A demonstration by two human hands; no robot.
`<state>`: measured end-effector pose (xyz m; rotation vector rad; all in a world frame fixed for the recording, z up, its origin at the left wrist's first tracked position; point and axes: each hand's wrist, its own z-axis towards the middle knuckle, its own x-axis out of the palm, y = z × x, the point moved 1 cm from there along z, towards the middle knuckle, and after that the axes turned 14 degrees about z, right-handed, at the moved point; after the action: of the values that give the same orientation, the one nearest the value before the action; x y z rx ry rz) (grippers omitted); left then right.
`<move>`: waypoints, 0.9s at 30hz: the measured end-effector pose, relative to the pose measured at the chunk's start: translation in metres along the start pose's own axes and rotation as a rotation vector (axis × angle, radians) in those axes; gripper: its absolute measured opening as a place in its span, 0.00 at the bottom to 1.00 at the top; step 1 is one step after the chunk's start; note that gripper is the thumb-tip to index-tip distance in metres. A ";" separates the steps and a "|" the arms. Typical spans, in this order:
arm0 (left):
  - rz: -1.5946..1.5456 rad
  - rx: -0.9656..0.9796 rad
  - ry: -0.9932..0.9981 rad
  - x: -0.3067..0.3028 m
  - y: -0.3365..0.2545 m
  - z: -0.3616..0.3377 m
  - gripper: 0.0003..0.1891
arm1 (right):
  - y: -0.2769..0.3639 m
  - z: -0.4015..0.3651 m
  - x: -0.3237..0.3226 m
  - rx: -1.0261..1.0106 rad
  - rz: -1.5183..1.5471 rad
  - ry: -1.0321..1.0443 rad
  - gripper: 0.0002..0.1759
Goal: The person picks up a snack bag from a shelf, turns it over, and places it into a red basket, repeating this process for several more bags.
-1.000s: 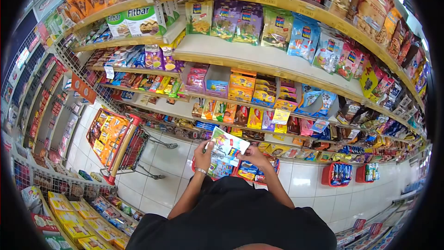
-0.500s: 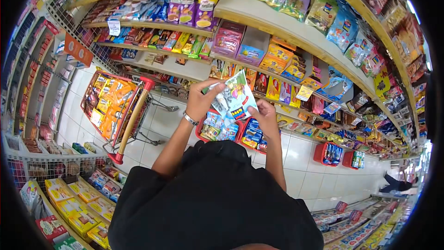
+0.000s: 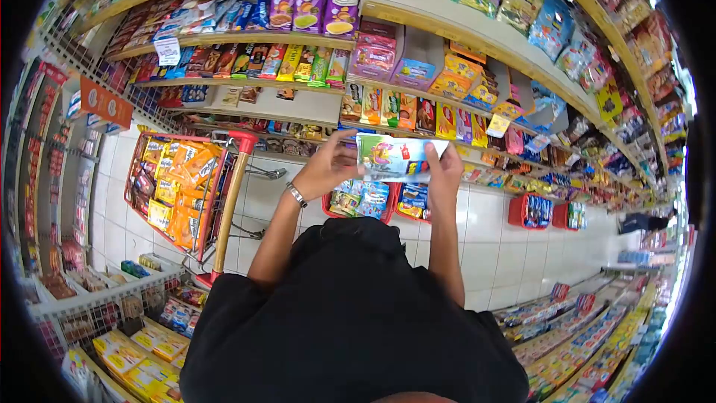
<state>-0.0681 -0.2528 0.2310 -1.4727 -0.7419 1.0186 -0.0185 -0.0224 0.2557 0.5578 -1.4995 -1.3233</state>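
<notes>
Gripped at opposite ends by left hand (image 3: 326, 166) and right hand (image 3: 446, 172), the packet (image 3: 389, 157), above a red basket (image 3: 394, 200), is probably light, flexible and slippery; pinch at side edges.

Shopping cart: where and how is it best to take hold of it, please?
Probably by the tan middle of its handlebar, coming from the outer side: this bar is long and straight, and it stands clear of the orange packets.
</notes>
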 end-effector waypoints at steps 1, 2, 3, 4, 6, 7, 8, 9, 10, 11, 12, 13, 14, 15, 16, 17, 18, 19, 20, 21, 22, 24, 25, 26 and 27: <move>0.182 -0.011 0.115 0.001 -0.006 -0.005 0.33 | 0.000 0.005 -0.004 -0.069 -0.013 0.039 0.11; 0.352 0.182 -0.004 0.004 0.003 0.000 0.43 | 0.009 0.006 -0.007 -0.052 -0.200 0.111 0.09; 0.354 0.196 0.008 0.005 -0.006 -0.002 0.43 | 0.020 0.004 -0.007 -0.034 -0.386 0.183 0.08; 0.485 0.271 -0.071 0.005 -0.026 -0.006 0.42 | 0.031 0.000 0.001 -0.031 -0.467 0.262 0.08; 0.580 0.427 -0.206 0.012 -0.058 -0.006 0.36 | 0.037 -0.005 0.011 -0.024 -0.566 0.383 0.08; 0.576 0.435 -0.194 0.017 -0.060 -0.005 0.36 | 0.037 -0.011 0.014 -0.027 -0.569 0.369 0.08; 0.500 0.379 -0.030 0.022 -0.059 -0.003 0.29 | 0.039 -0.016 0.021 -0.038 -0.575 0.393 0.08; 0.424 0.320 0.129 0.025 -0.057 -0.003 0.23 | 0.041 -0.021 0.025 -0.048 -0.579 0.421 0.08; 0.394 0.269 0.132 0.029 -0.049 -0.001 0.15 | 0.042 -0.024 0.025 0.011 -0.570 0.406 0.09; 0.397 0.277 0.132 0.029 -0.043 -0.001 0.15 | 0.041 -0.025 0.024 0.004 -0.569 0.404 0.09; 0.313 0.210 0.126 0.028 -0.037 0.000 0.13 | 0.039 -0.024 0.021 -0.093 -0.496 0.311 0.09; 0.228 0.137 0.123 0.028 -0.032 -0.001 0.12 | 0.036 -0.026 0.016 -0.181 -0.422 0.216 0.09; 0.033 0.151 0.044 0.028 -0.030 -0.002 0.09 | 0.032 -0.024 0.003 -0.186 -0.435 0.176 0.12; -0.085 0.090 0.032 0.023 -0.029 -0.001 0.09 | 0.029 -0.024 -0.004 -0.190 -0.431 0.170 0.12; -0.134 0.058 0.035 0.017 -0.030 -0.002 0.10 | 0.025 -0.026 -0.011 -0.139 -0.269 0.132 0.13; -0.181 0.027 0.039 0.013 -0.034 -0.003 0.10 | 0.020 -0.028 -0.018 -0.088 -0.106 0.094 0.14; -0.176 0.029 0.047 0.014 -0.033 -0.002 0.10 | 0.017 -0.030 -0.021 -0.076 -0.083 0.209 0.14; -0.207 0.064 0.031 0.016 -0.031 -0.001 0.10 | 0.013 -0.035 -0.023 -0.081 -0.080 0.200 0.14; -0.238 0.100 0.018 0.017 -0.030 0.000 0.10 | 0.008 -0.041 -0.022 -0.009 -0.031 0.214 0.12; -0.235 0.105 0.030 0.019 -0.029 0.002 0.10 | 0.004 -0.045 -0.020 0.060 0.019 0.230 0.10; -0.208 0.114 0.054 0.021 -0.029 0.001 0.10 | 0.000 -0.049 -0.022 0.079 -0.046 0.177 0.06; -0.206 0.096 0.056 0.024 -0.027 0.000 0.09 | 0.004 -0.051 -0.028 0.087 -0.055 0.172 0.06; -0.203 0.098 0.066 0.025 -0.028 0.000 0.09 | 0.007 -0.051 -0.028 0.101 -0.064 0.180 0.05; -0.237 0.085 0.037 0.025 -0.029 0.002 0.09 | 0.011 -0.051 -0.027 0.069 -0.032 0.157 0.06; -0.271 0.065 0.009 0.024 -0.029 0.001 0.09 | 0.012 -0.051 -0.029 0.068 -0.029 0.146 0.06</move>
<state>-0.0560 -0.2265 0.2549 -1.2802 -0.8678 0.8205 0.0412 -0.0175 0.2501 0.7076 -1.4250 -1.2298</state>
